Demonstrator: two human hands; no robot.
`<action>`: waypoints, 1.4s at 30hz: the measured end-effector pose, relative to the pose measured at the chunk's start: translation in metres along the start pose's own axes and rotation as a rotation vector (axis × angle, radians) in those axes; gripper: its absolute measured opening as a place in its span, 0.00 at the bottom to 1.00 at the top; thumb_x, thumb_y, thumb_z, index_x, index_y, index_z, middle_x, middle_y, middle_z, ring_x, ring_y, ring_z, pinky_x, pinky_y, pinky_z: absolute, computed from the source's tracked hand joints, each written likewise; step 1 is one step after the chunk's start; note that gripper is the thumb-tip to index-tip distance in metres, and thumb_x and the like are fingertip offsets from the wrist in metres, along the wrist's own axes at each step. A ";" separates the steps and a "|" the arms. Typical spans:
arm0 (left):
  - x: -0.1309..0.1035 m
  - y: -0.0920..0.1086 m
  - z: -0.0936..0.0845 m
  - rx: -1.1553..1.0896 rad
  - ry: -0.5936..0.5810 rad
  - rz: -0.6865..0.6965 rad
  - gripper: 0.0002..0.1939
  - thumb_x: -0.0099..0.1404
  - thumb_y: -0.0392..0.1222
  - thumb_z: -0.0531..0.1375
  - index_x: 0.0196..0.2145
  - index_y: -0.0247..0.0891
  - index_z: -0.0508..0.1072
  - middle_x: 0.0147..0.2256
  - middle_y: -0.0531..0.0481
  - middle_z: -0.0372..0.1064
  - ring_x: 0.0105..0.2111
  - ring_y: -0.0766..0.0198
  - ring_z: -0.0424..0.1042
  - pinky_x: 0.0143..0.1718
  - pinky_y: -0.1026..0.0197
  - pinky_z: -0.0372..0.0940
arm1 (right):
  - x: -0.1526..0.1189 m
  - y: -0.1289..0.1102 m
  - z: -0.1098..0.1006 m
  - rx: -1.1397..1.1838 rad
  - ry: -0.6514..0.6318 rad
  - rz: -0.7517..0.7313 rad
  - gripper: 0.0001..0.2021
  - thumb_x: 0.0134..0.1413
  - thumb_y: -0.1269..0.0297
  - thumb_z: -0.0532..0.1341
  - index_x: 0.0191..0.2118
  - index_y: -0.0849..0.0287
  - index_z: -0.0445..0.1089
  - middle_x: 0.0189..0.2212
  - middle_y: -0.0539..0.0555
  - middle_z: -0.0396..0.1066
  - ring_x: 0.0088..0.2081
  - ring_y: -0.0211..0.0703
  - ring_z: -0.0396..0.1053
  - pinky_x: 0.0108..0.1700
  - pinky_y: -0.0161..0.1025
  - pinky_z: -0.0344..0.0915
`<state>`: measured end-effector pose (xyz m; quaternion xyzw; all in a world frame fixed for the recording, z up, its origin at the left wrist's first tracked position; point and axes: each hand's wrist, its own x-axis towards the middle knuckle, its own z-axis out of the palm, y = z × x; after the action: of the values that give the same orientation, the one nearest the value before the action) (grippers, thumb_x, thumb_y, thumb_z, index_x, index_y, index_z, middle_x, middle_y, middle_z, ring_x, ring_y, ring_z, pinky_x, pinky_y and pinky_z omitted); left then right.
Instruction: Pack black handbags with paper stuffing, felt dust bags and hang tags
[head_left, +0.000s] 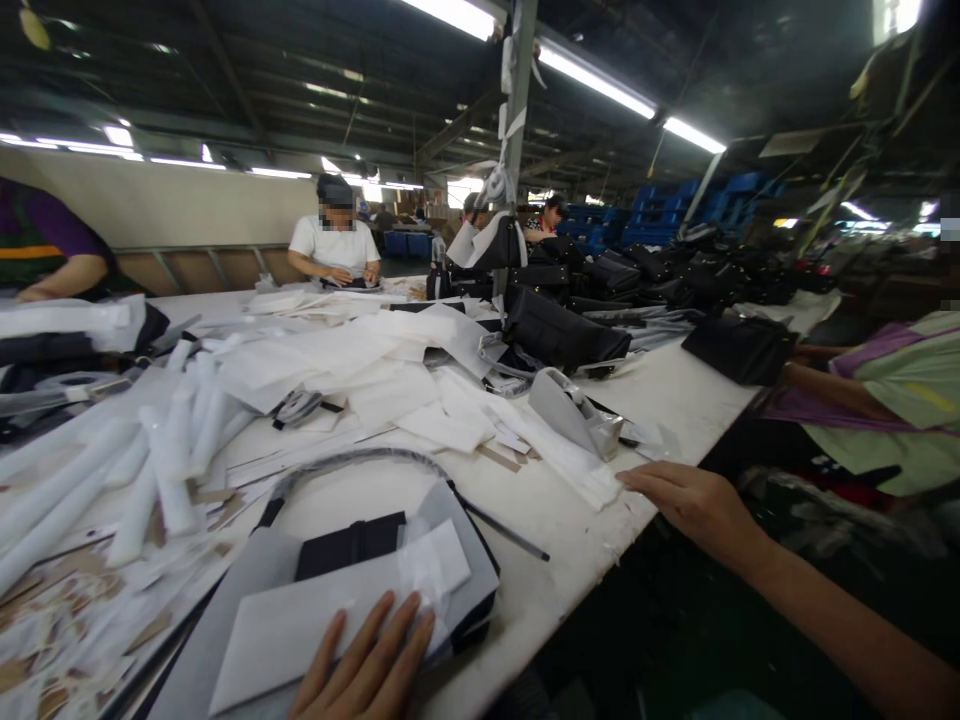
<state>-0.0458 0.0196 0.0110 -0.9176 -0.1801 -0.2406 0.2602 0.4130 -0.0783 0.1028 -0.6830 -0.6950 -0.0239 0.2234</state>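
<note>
My left hand [367, 662] lies flat with its fingers apart on a folded white padding sheet [300, 625]. That sheet rests on a dark handbag [352, 545] at the table's near edge, with grey-white wrapping around the bag and a clear plastic piece near my fingertips. The bag's wrapped handle [360, 455] arches up behind it. To the right, my right hand [694, 508] reaches over the table edge, its fingertips pressed together at the end of a long white padding strip [555, 455]. The thumb is hidden.
Rolled white padding [176, 430] and paper scraps [82, 620] cover the left side. Loose white sheets [330, 350] spread across the middle. Black bags [562, 325] pile up behind. A co-worker in white [337, 245] sits opposite; another person [892, 400] is at right. A post [517, 110] rises mid-table.
</note>
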 end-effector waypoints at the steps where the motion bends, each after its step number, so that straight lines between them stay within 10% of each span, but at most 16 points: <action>1: 0.002 0.003 -0.006 -0.024 -0.028 -0.029 0.27 0.62 0.33 0.55 0.58 0.45 0.69 0.59 0.54 0.67 0.58 0.60 0.67 0.70 0.50 0.33 | 0.004 -0.020 -0.004 0.005 -0.050 -0.096 0.13 0.62 0.62 0.57 0.45 0.47 0.79 0.43 0.53 0.78 0.43 0.50 0.75 0.46 0.44 0.69; 7: 0.018 0.018 -0.034 -0.233 -0.098 -0.259 0.28 0.61 0.35 0.55 0.60 0.42 0.67 0.61 0.53 0.64 0.61 0.58 0.63 0.69 0.50 0.34 | 0.052 -0.146 -0.009 0.329 -0.438 -0.466 0.08 0.63 0.65 0.61 0.42 0.51 0.78 0.32 0.54 0.77 0.33 0.41 0.73 0.35 0.34 0.66; 12: 0.016 0.021 -0.035 -0.316 -0.114 -0.337 0.29 0.60 0.34 0.56 0.60 0.44 0.66 0.61 0.54 0.64 0.61 0.57 0.62 0.69 0.48 0.41 | 0.102 -0.200 0.029 0.485 -0.740 -0.581 0.10 0.60 0.57 0.63 0.32 0.56 0.78 0.24 0.50 0.72 0.27 0.36 0.69 0.31 0.31 0.63; 20: 0.007 0.023 -0.029 -0.387 -0.160 -0.365 0.30 0.61 0.36 0.55 0.61 0.44 0.64 0.65 0.54 0.58 0.65 0.56 0.55 0.69 0.47 0.32 | 0.161 -0.221 0.103 0.041 -0.917 -0.791 0.10 0.51 0.56 0.67 0.27 0.57 0.77 0.21 0.48 0.74 0.23 0.35 0.64 0.26 0.32 0.51; 42: 0.002 0.030 -0.004 -0.417 0.111 -0.338 0.22 0.65 0.45 0.56 0.55 0.40 0.72 0.56 0.59 0.69 0.59 0.53 0.63 0.70 0.42 0.28 | 0.205 -0.263 0.144 -0.550 -1.228 -0.738 0.26 0.34 0.35 0.68 0.20 0.57 0.76 0.15 0.51 0.69 0.22 0.44 0.67 0.30 0.38 0.55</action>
<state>-0.0319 -0.0056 0.0032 -0.8936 -0.2628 -0.3626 0.0314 0.1271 0.1455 0.1151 -0.3285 -0.8464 0.1148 -0.4031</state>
